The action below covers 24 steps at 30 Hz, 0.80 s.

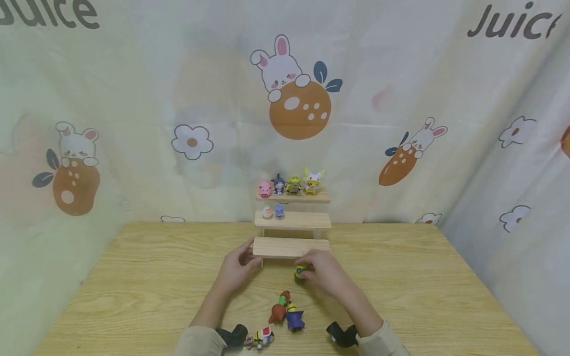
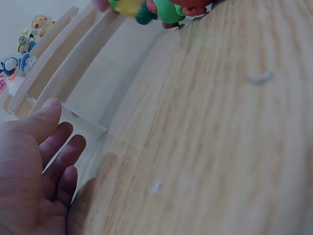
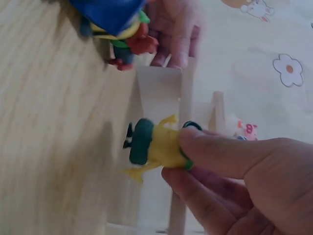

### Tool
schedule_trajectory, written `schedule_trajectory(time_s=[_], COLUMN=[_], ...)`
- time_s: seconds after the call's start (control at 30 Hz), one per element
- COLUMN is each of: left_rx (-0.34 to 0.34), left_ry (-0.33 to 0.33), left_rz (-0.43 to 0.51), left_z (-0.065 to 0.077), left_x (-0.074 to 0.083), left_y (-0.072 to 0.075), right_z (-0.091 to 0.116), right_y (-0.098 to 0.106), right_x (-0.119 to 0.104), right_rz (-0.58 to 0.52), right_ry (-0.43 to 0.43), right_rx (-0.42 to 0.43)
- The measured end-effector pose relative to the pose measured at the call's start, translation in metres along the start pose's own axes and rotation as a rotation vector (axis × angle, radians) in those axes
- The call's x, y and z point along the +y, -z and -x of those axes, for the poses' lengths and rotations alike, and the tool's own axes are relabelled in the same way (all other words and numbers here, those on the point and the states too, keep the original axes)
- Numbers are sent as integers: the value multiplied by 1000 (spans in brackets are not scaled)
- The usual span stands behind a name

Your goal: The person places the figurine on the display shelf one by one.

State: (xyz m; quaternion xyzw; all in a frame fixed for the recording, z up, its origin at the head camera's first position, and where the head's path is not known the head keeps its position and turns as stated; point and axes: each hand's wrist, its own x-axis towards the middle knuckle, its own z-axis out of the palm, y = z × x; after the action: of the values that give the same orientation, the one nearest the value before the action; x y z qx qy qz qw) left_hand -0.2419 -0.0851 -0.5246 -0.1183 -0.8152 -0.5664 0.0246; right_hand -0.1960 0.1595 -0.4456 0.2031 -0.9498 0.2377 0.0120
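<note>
My right hand [image 1: 327,272] pinches a small yellow and green figurine [image 3: 164,142] between thumb and fingers, just in front of the lowest board [image 1: 291,247] of a three-step wooden display shelf. In the right wrist view the figurine lies sideways, its dark green base pointing left. At the shelf's left end is my left hand [image 1: 236,267], its thumb tip right at the end of the lowest board and its other fingers loosely bent beside the clear leg [image 2: 85,117]. A red and green figurine [image 1: 279,310] and a blue-caped yellow figurine [image 1: 295,319] lie on the table nearer me.
Several figurines, a pink pig [image 1: 264,189] among them, stand on the top board [image 1: 294,198]. A white figurine [image 1: 267,212] and a blue one [image 1: 279,211] stand on the middle board [image 1: 307,220]. Another multicoloured figurine [image 1: 260,337] lies by my left sleeve. A printed curtain [image 1: 222,99] hangs behind.
</note>
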Motion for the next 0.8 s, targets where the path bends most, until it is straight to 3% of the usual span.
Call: schedule_trajectory(time_s=[0.3,0.53,0.8], left_rx=[-16,-9,-15], left_ry=[-28,-49,-54], left_rz=[27,22,-3], left_z=[0,-1,0], left_x=[-3,-1,-2], left_y=[4,5,4], right_z=[-15,-57,-96], right_y=[30,53,61], right_x=[-4,-8,-7], right_rz=[-219,-141,-21], right_ry=[-82,-61,-63], right_rx=[66,219,212])
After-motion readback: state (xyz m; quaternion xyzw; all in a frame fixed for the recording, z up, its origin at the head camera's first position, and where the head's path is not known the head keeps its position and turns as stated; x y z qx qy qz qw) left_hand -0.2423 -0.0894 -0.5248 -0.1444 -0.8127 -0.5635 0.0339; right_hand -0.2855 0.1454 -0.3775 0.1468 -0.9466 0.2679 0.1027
